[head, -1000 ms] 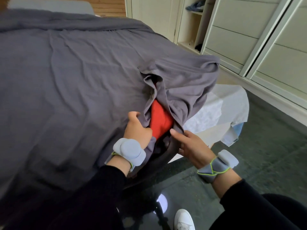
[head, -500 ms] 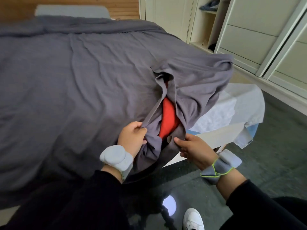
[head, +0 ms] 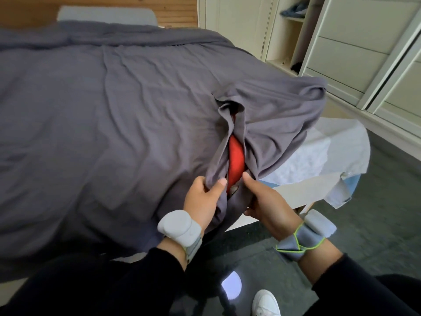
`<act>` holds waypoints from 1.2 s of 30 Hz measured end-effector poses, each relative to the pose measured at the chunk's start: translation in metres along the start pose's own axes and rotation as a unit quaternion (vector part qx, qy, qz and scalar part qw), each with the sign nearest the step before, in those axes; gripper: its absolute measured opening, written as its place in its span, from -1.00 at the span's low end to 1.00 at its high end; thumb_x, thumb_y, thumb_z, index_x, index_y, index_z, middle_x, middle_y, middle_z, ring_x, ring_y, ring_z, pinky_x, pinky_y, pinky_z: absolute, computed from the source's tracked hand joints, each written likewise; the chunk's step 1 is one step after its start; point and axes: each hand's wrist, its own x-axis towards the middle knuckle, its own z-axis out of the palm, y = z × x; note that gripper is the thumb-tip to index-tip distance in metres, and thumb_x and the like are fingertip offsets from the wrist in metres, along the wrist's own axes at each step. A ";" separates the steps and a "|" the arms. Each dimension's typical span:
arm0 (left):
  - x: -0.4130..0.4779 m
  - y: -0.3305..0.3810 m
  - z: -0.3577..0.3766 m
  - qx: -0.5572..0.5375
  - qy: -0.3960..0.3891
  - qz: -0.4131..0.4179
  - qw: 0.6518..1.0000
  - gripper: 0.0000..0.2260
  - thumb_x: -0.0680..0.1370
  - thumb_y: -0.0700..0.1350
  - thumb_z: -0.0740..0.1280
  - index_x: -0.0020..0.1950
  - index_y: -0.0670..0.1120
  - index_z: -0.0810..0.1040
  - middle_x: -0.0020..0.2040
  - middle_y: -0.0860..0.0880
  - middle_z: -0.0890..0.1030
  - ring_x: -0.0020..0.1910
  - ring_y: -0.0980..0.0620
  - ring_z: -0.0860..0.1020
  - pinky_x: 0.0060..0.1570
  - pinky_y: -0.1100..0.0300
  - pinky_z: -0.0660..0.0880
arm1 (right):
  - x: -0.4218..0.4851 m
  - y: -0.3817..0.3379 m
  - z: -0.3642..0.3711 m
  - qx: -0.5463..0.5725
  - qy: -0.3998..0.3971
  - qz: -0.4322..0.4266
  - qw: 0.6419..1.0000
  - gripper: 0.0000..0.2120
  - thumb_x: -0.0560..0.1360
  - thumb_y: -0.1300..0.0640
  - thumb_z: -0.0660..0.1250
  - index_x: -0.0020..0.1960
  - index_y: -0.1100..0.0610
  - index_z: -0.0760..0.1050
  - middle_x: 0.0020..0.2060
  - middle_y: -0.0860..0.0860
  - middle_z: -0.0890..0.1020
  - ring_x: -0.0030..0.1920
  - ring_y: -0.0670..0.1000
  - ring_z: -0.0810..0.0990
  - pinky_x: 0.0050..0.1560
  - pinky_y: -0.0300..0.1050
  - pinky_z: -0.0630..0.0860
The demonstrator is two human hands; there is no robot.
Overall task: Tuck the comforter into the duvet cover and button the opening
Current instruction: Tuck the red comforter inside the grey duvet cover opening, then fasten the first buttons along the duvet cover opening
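A grey duvet cover (head: 114, 115) lies spread over the bed, filled out by the comforter inside. Its opening gapes at the near right corner, and a narrow strip of the red comforter (head: 235, 160) shows through the slit. My left hand (head: 204, 198) pinches the left edge of the opening between thumb and fingers. My right hand (head: 265, 201) grips the right edge just across the slit, thumb up against the red fabric. Both edges are held close together. No button is visible.
A white sheet and mattress corner (head: 319, 160) stick out under the cover at right. A cream wardrobe with drawers (head: 355, 46) lines the right wall. The dark floor (head: 376, 224) and my white shoe (head: 265, 303) are below. A pillow (head: 107, 15) lies at the headboard.
The two edges of the opening have been drawn closer, so less red comforter shows. My right hand has closed onto the right edge, and both hands sit nearer each other.
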 end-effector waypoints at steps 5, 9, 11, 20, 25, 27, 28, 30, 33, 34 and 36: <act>-0.002 -0.006 -0.008 0.039 -0.006 -0.018 0.999 -0.93 0.43 -0.18 0.33 -0.17 -0.09 0.44 -0.38 0.02 0.43 -0.36 0.04 0.42 -0.37 0.34 0.35 | 0.004 0.008 0.001 -0.048 0.028 -0.024 0.998 -0.88 0.41 0.04 0.43 -0.10 0.07 0.57 -0.35 -0.10 0.64 -0.35 -0.15 0.56 -0.33 -0.28 0.42; -0.004 -0.011 -0.016 0.056 -0.036 -0.040 0.997 -0.87 0.40 -0.23 0.31 -0.09 -0.06 0.50 -0.26 -0.03 0.55 -0.23 -0.04 0.53 -0.12 0.08 0.48 | 0.006 0.011 -0.001 -0.009 -0.004 -0.025 1.000 -0.87 0.43 0.22 0.42 -0.04 0.23 0.58 -0.20 0.12 0.64 -0.19 0.03 0.61 -0.16 -0.16 0.55; -0.005 -0.014 -0.020 0.063 -0.049 -0.037 0.996 -0.85 0.41 -0.25 0.31 -0.06 -0.09 0.55 -0.21 -0.06 0.62 -0.19 -0.06 0.58 0.00 0.01 0.53 | 0.005 0.013 -0.004 0.006 -0.016 -0.029 0.999 -0.91 0.44 0.27 0.40 -0.05 0.22 0.59 -0.19 0.10 0.67 -0.18 0.00 0.64 -0.14 -0.20 0.60; -0.004 -0.010 -0.037 -0.081 -0.034 -0.025 0.996 -0.82 0.52 -0.28 0.23 -0.24 -0.10 0.53 -0.29 -0.04 0.56 -0.26 0.10 0.51 -0.28 0.39 0.49 | 0.003 0.012 -0.003 -0.003 -0.023 -0.026 0.999 -0.86 0.47 0.35 0.30 -0.08 0.20 0.61 -0.24 0.02 0.69 -0.29 -0.14 0.63 -0.26 -0.31 0.57; -0.004 -0.007 -0.037 -0.093 -0.029 0.005 0.995 -0.89 0.54 -0.25 0.23 -0.11 -0.14 0.54 -0.19 -0.09 0.57 -0.13 -0.02 0.51 0.08 -0.02 0.49 | 0.004 0.008 -0.007 0.023 -0.030 -0.011 0.999 -0.88 0.49 0.25 0.34 -0.01 0.18 0.62 -0.20 0.03 0.69 -0.29 -0.14 0.63 -0.35 -0.35 0.54; -0.004 -0.008 -0.036 -0.083 -0.030 0.019 0.996 -0.90 0.54 -0.19 0.26 -0.12 -0.06 0.55 -0.21 -0.03 0.60 -0.16 0.06 0.53 -0.02 0.14 0.49 | 0.005 0.009 -0.009 0.017 -0.025 -0.014 0.999 -0.89 0.48 0.23 0.36 -0.02 0.17 0.63 -0.23 -0.01 0.68 -0.32 -0.17 0.59 -0.38 -0.37 0.50; -0.004 -0.008 -0.035 -0.079 -0.036 0.023 0.996 -0.92 0.54 -0.17 0.28 -0.12 -0.04 0.55 -0.21 -0.01 0.61 -0.18 0.08 0.54 -0.08 0.21 0.48 | 0.005 0.009 -0.009 0.015 -0.021 -0.017 1.000 -0.89 0.48 0.23 0.36 -0.02 0.17 0.62 -0.23 -0.01 0.68 -0.33 -0.17 0.57 -0.39 -0.38 0.48; -0.005 -0.009 -0.033 -0.076 -0.058 0.015 0.995 -0.96 0.52 -0.17 0.32 -0.10 -0.05 0.56 -0.19 -0.03 0.63 -0.19 0.09 0.56 -0.10 0.26 0.47 | 0.006 0.010 -0.009 0.019 -0.022 -0.026 0.999 -0.88 0.48 0.24 0.35 0.00 0.14 0.59 -0.23 -0.04 0.68 -0.34 -0.19 0.54 -0.42 -0.40 0.44; -0.008 -0.012 -0.031 -0.037 -0.081 0.004 0.996 -0.93 0.47 -0.13 0.39 -0.07 -0.08 0.60 -0.20 -0.02 0.68 -0.21 0.11 0.60 -0.15 0.32 0.50 | 0.007 0.010 -0.007 0.036 -0.045 -0.034 0.998 -0.85 0.48 0.27 0.34 0.03 0.11 0.58 -0.19 -0.06 0.71 -0.32 -0.21 0.58 -0.42 -0.40 0.42; -0.009 -0.012 -0.030 -0.024 -0.085 0.006 0.996 -0.91 0.46 -0.11 0.41 -0.07 -0.09 0.61 -0.19 -0.04 0.69 -0.21 0.10 0.61 -0.16 0.32 0.50 | 0.007 0.009 -0.006 0.036 -0.048 -0.034 0.998 -0.82 0.47 0.26 0.36 0.05 0.12 0.57 -0.17 -0.05 0.72 -0.30 -0.20 0.59 -0.41 -0.40 0.43; -0.010 -0.011 -0.029 -0.009 -0.089 0.008 0.996 -0.88 0.44 -0.09 0.43 -0.08 -0.10 0.61 -0.16 -0.08 0.70 -0.20 0.07 0.63 -0.14 0.28 0.51 | 0.007 0.009 -0.003 0.038 -0.046 -0.032 0.998 -0.77 0.44 0.25 0.40 0.10 0.14 0.57 -0.13 -0.02 0.72 -0.27 -0.17 0.61 -0.39 -0.38 0.44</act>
